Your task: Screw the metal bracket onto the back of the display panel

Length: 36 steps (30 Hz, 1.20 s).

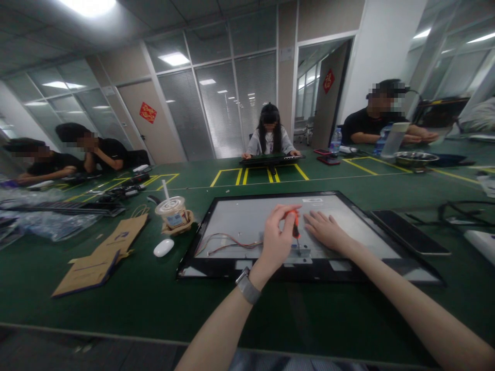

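Observation:
A flat screen panel (247, 216) with a black frame and pale grey back lies on the green table in front of me. My left hand (279, 232), with a watch (248, 285) on its wrist, grips a screwdriver (296, 224) by its orange and black handle. The shaft points down at a small metal bracket (299, 255) near the panel's front edge; whether its tip sits in a screw I cannot make out. Just right of it, my right hand (327, 232) rests flat on the panel, fingers spread. Thin coloured wires (228, 242) run across the panel left of the bracket.
Left of the panel are a lidded drink cup (172, 211), a white mouse-shaped object (163, 248) and a brown paper bag (104, 250). A dark phone-like slab (410, 232) lies at right. Several people sit around the table, one (270, 134) directly opposite.

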{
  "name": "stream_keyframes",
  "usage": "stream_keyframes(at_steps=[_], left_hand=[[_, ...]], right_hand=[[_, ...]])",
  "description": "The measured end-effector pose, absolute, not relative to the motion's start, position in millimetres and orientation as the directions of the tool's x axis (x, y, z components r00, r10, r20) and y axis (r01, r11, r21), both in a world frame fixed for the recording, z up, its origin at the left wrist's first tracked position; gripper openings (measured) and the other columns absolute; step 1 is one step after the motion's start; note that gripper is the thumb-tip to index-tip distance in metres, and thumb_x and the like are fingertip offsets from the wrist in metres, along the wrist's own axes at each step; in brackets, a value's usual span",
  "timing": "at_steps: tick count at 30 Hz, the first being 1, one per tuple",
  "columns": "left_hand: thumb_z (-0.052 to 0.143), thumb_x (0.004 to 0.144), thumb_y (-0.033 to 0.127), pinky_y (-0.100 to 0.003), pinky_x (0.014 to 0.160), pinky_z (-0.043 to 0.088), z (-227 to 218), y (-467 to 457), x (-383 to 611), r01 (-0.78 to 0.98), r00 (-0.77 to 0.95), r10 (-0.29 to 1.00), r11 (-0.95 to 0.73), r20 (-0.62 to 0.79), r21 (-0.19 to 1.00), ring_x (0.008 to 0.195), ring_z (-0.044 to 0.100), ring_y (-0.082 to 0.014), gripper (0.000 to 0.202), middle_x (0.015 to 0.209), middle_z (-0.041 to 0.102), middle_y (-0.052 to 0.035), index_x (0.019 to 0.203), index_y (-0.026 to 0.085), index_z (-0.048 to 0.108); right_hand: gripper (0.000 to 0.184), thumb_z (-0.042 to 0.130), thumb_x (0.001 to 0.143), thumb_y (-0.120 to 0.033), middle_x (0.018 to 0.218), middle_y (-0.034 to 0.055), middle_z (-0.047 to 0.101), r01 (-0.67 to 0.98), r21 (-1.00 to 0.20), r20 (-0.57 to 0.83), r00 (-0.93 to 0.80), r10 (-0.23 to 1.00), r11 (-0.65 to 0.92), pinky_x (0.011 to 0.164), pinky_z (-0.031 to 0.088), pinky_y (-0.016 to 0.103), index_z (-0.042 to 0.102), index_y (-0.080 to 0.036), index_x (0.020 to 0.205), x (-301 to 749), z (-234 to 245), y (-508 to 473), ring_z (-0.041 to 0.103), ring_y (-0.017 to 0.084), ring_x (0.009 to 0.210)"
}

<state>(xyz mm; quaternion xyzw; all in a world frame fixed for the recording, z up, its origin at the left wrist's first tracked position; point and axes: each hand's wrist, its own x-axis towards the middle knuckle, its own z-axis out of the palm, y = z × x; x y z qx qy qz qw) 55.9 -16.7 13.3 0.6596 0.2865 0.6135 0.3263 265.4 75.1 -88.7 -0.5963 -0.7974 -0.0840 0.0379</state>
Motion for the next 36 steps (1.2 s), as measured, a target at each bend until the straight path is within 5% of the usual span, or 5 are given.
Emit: stream_keyframes(at_steps=[7,15,21,30,36], left_hand=[[0.045,0.097,0.017,-0.035,0.096,0.047,11.2,-11.0,52.9,-0.038,0.108,0.780,-0.616,0.616,0.787,0.107,0.061,-0.0187,0.029,0.113,0.065,-0.0084,0.118,0.019,0.065],[0.073,0.081,0.023,-0.032,0.082,0.051,10.5,-11.8,56.0,0.066,0.035,0.751,-0.660,0.660,0.748,0.081,0.057,-0.0143,0.014,0.092,0.056,-0.0032,0.095,0.020,0.074],[0.047,0.098,0.025,-0.038,0.097,0.048,10.4,-13.8,54.2,-0.040,0.145,0.761,-0.634,0.632,0.772,0.107,0.060,-0.0195,0.028,0.113,0.064,-0.0087,0.111,0.022,0.071],[0.070,0.085,0.031,-0.028,0.077,0.053,11.3,-16.7,57.5,-0.010,0.162,0.749,-0.649,0.642,0.761,0.087,0.057,-0.0149,0.018,0.094,0.054,-0.0047,0.099,0.023,0.076],[0.047,0.099,0.031,-0.030,0.082,0.054,10.4,-16.3,56.2,-0.041,0.194,0.770,-0.613,0.608,0.789,0.102,0.060,-0.0186,0.028,0.121,0.057,-0.0098,0.116,0.024,0.068]], right_hand=[[0.059,0.020,0.099,-0.042,0.154,0.0161,0.039,0.963,0.065,0.155,-0.269,0.951,0.262,0.108,0.033,0.058,0.042,-0.019,0.149,263.8,-86.9,73.6,0.035,0.035,0.140],[0.058,0.021,0.100,-0.041,0.154,0.0164,0.040,0.957,0.087,0.148,-0.286,0.947,0.276,0.107,0.034,0.059,0.041,-0.019,0.149,263.4,-86.4,73.3,0.036,0.035,0.140],[0.056,0.023,0.099,-0.038,0.153,0.0184,0.041,0.956,0.079,0.164,-0.293,0.942,0.283,0.105,0.035,0.060,0.044,-0.018,0.147,263.4,-87.0,73.0,0.037,0.036,0.139],[0.054,0.022,0.099,-0.034,0.150,0.0203,0.043,0.939,0.113,0.147,-0.338,0.930,0.324,0.104,0.035,0.061,0.051,-0.015,0.141,262.2,-75.6,64.1,0.037,0.038,0.138],[0.054,0.022,0.100,-0.037,0.153,0.0176,0.041,0.943,0.106,0.149,-0.327,0.933,0.314,0.104,0.034,0.061,0.046,-0.020,0.145,262.0,-80.4,68.0,0.036,0.036,0.139]])
